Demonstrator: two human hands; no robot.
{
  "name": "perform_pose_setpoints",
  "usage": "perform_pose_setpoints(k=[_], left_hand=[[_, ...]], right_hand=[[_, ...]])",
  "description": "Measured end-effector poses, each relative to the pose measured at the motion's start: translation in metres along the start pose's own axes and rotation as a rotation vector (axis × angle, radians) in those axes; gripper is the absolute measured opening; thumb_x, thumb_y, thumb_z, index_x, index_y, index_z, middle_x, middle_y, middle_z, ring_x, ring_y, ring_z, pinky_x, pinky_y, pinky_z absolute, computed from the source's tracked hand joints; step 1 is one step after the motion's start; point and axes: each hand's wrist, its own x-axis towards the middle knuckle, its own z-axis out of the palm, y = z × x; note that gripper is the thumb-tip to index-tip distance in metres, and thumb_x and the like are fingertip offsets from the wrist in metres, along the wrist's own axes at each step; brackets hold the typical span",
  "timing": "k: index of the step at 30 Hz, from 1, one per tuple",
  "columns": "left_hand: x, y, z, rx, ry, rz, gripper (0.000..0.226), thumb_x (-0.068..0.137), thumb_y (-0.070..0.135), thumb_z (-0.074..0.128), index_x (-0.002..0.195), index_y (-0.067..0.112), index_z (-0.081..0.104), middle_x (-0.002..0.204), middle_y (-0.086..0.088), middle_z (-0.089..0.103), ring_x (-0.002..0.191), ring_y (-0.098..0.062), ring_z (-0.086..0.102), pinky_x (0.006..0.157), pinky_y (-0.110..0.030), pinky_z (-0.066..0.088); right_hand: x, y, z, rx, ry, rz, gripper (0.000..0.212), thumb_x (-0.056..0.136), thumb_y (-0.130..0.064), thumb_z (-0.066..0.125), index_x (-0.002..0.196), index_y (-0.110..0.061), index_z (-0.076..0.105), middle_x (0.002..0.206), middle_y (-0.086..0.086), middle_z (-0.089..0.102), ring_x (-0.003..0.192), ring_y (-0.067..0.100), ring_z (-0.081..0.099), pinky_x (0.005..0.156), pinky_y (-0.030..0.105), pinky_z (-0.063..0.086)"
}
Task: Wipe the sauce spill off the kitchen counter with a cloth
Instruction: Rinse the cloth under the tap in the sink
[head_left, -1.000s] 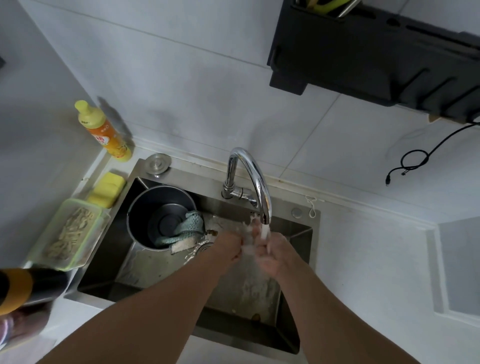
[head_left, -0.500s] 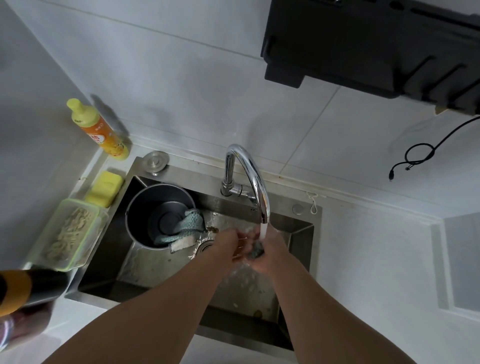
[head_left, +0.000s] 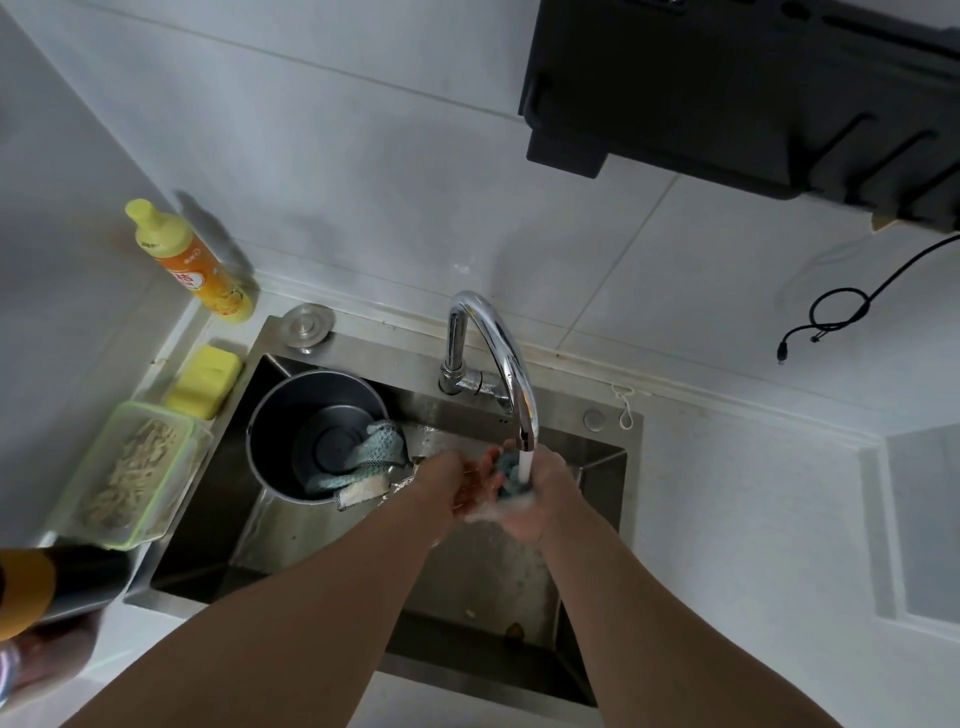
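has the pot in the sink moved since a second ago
No. The pot sits in the sink's back left corner, left of the faucet, as before.

We are viewing a glossy chrome tap (head_left: 498, 353), a brushed steel sink (head_left: 374, 358), a knitted cloth (head_left: 510, 475) and matt tiles (head_left: 322, 156).

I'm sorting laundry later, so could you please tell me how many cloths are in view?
2: a dark cloth held under the running tap, and a teal cloth draped over the metal pot's rim in the sink. Others may be hidden.
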Motion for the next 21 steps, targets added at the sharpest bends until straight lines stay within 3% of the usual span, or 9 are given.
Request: perform_pose_setpoints(k=[3, 7, 10, 12, 13, 16, 19, 21], left_hand=[[0.0, 0.018, 0.016, -0.033, -0.082, 0.027, 0.014, 0.095, 0.01, 0.054, 0.099, 0.001, 0.065, 0.072, -0.009, 0.066, 0.054, -0.017, 0.06, 0.051, -0.029, 0.053], [0.003, 0.051, 0.051, -0.122, -0.188, 0.065, 0.018, 0.099, 0.022, 0.047, 0.084, 0.015, 0.054, 0.08, -0.007, 0.049, 0.064, -0.02, 0.047, 0.061, -0.032, 0.04], [0.003, 0.071, 0.066, -0.421, -0.24, 0.037, 0.027, 0.1, 0.031, 0.043, 0.076, 0.019, 0.047, 0.076, -0.002, 0.04, 0.063, -0.018, 0.04, 0.074, -0.032, 0.042], [0.002, 0.077, 0.063, -0.52, -0.214, 0.05, 0.031, 0.101, 0.04, 0.043, 0.086, 0.015, 0.055, 0.082, -0.003, 0.051, 0.068, -0.021, 0.049, 0.09, -0.032, 0.046], [0.0, 0.077, 0.059, -0.534, -0.212, 0.04, 0.035, 0.101, 0.043, 0.043, 0.098, 0.012, 0.06, 0.09, -0.005, 0.057, 0.073, -0.023, 0.053, 0.09, -0.033, 0.047], [-0.007, 0.068, 0.049, -0.516, -0.254, 0.041, 0.031, 0.101, 0.042, 0.047, 0.113, 0.015, 0.058, 0.094, -0.004, 0.06, 0.074, -0.023, 0.057, 0.074, -0.032, 0.048], [-0.014, 0.048, 0.034, -0.252, -0.136, 0.059, 0.014, 0.101, 0.019, 0.052, 0.093, 0.01, 0.06, 0.066, -0.002, 0.059, 0.052, -0.015, 0.054, 0.052, -0.025, 0.048], [-0.015, 0.033, 0.017, -0.039, 0.019, 0.051, 0.02, 0.101, 0.01, 0.049, 0.083, 0.01, 0.055, 0.067, -0.006, 0.059, 0.049, -0.015, 0.049, 0.051, -0.024, 0.044]], right_hand=[[-0.005, 0.0, -0.01, -0.064, -0.05, -0.017, 0.011, 0.088, -0.015, 0.07, 0.085, -0.004, 0.071, 0.079, 0.013, 0.069, 0.069, 0.023, 0.067, 0.074, 0.034, 0.063], [-0.016, -0.001, -0.037, -0.303, -0.016, -0.059, 0.029, 0.082, -0.029, 0.081, 0.101, -0.008, 0.077, 0.094, 0.012, 0.074, 0.067, 0.02, 0.067, 0.046, 0.026, 0.05], [-0.025, -0.004, -0.058, -0.327, 0.115, -0.066, 0.035, 0.087, -0.033, 0.078, 0.11, -0.008, 0.07, 0.093, 0.013, 0.075, 0.064, 0.018, 0.064, 0.046, 0.024, 0.045], [-0.031, -0.007, -0.073, -0.346, 0.181, -0.087, 0.034, 0.087, -0.034, 0.079, 0.11, -0.011, 0.068, 0.093, 0.011, 0.075, 0.061, 0.017, 0.062, 0.046, 0.024, 0.045], [-0.033, -0.008, -0.079, -0.373, 0.181, -0.096, 0.033, 0.087, -0.034, 0.081, 0.108, -0.012, 0.068, 0.091, 0.01, 0.074, 0.06, 0.016, 0.061, 0.045, 0.024, 0.044], [-0.039, -0.008, -0.09, -0.481, 0.188, -0.118, 0.033, 0.09, -0.035, 0.081, 0.108, -0.01, 0.069, 0.082, 0.006, 0.072, 0.056, 0.012, 0.055, 0.043, 0.023, 0.038], [-0.041, -0.002, -0.086, -0.579, 0.236, -0.183, 0.029, 0.1, -0.036, 0.068, 0.109, -0.009, 0.073, 0.076, 0.002, 0.071, 0.049, 0.009, 0.049, 0.043, 0.023, 0.032], [-0.039, 0.004, -0.08, -0.604, 0.319, -0.237, 0.03, 0.104, -0.039, 0.062, 0.109, -0.012, 0.074, 0.072, 0.001, 0.067, 0.046, 0.008, 0.043, 0.043, 0.024, 0.029]])
